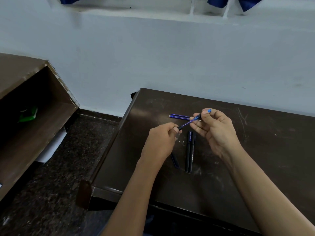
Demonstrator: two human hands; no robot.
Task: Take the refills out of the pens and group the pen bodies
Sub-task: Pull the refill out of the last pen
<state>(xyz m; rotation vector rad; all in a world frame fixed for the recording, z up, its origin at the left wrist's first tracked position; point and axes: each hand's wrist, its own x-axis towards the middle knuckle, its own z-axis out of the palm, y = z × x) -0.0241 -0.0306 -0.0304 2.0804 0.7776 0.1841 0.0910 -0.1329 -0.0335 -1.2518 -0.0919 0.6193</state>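
Above the desk (255, 150), left hand (162, 140) pinches the tip piece, right hand (216, 130) pinches the pen (198, 117); refill (186, 123) exposed between. Loose refills (179, 116) behind, two bodies (190, 152) below. Shelf (34, 92) holds a green packet (28, 114).

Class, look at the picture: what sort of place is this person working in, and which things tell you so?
Probably a classroom or study room: a scratched dark desk against a plain white wall, a second wooden desk with an open shelf beside it, and a speckled stone floor.
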